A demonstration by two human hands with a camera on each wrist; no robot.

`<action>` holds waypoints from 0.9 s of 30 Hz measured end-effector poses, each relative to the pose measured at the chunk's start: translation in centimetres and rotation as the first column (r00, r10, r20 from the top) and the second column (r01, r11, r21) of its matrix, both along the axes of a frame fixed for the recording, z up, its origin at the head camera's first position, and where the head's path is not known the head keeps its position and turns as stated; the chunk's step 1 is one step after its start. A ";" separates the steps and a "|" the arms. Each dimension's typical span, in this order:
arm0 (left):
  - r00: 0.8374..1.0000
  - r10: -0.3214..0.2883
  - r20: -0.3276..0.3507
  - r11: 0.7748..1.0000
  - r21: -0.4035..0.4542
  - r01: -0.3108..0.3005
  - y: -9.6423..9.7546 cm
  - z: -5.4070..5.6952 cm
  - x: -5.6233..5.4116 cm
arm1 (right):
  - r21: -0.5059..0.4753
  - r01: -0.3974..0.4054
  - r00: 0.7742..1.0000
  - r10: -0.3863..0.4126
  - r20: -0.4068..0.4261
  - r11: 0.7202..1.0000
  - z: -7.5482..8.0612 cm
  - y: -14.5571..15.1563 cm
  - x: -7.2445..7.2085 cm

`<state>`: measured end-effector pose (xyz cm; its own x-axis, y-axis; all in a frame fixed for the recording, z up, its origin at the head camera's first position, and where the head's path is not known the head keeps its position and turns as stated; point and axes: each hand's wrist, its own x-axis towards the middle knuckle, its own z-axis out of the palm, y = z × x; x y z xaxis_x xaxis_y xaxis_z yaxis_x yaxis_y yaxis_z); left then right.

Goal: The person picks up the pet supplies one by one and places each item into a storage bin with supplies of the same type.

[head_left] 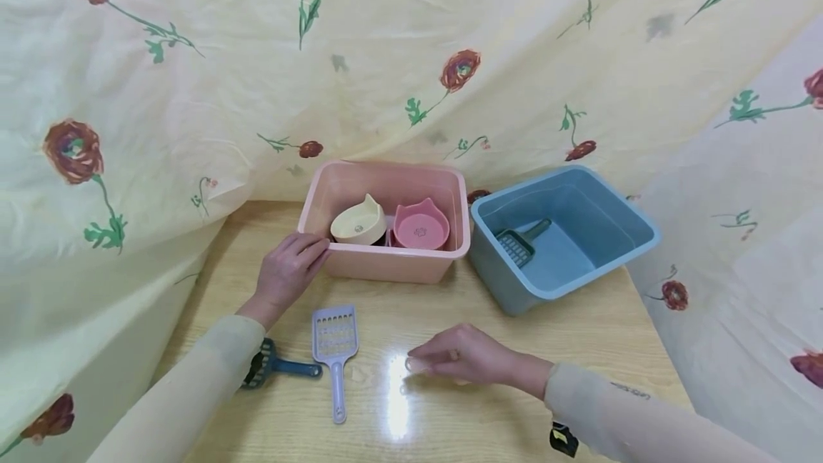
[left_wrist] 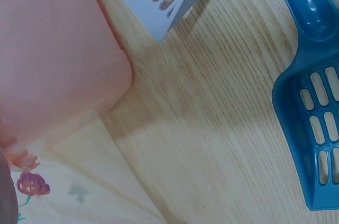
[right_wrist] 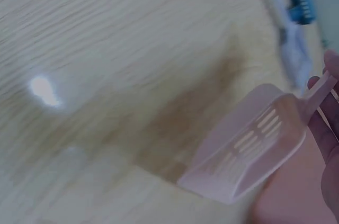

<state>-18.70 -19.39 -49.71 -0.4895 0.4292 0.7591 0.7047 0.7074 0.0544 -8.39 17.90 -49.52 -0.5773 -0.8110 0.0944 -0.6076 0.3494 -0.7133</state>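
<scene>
My left hand (head_left: 286,274) grips the front left corner of a pink litter box (head_left: 386,263). In the box sit a cream cat-eared bowl (head_left: 358,226) and a pink cat-eared bowl (head_left: 421,228). My right hand (head_left: 466,356) pinches the handle of a pale pink litter scoop (right_wrist: 249,150) low over the table. Its slotted head shows in the right wrist view, back toward the wrist; in the head view the hand mostly hides it. A lavender litter scoop (head_left: 336,338) and a dark blue litter scoop (left_wrist: 312,97) lie on the table near my left forearm.
A blue litter box (head_left: 521,281) stands angled at the back right, with a dark green scoop (head_left: 524,241) inside it. A flowered cloth (head_left: 386,56) hangs behind and around the wooden table (head_left: 366,441). Light glares off the table's middle.
</scene>
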 end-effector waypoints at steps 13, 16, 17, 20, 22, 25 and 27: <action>1.000 0.003 -0.026 1.000 -0.006 -0.003 -0.2 0.2 0.2 | -0.183 0.262 0.942 -0.210 0.261 0.948 8.8 -0.9 -2.8; 0.999 0.003 -0.033 1.000 -0.007 -0.003 -0.2 0.2 0.1 | -0.197 0.305 0.934 -0.253 0.251 0.932 10.3 -0.4 -3.7; 0.999 0.002 -0.033 1.000 -0.007 -0.002 -0.2 0.2 0.1 | -0.207 0.319 0.932 -0.266 0.246 0.925 10.7 -0.2 -4.0; 0.999 -0.002 -0.039 1.000 -0.002 0.002 -0.2 0.2 0.0 | -0.236 0.360 0.921 -0.305 0.241 0.902 11.9 0.5 -4.9; 0.999 -0.004 -0.045 1.000 0.001 0.004 -0.2 0.1 0.1 | -0.254 0.383 0.911 -0.319 0.259 0.888 12.7 1.0 -5.6; 0.999 -0.006 -0.046 1.000 -0.002 0.006 -0.1 0.1 0.1 | -0.260 0.429 0.891 -0.358 0.279 0.865 13.6 1.9 -6.4; 0.999 -0.005 -0.044 1.000 -0.006 0.005 0.0 0.1 0.2 | -0.260 0.455 0.880 -0.384 0.281 0.852 14.1 2.6 -6.9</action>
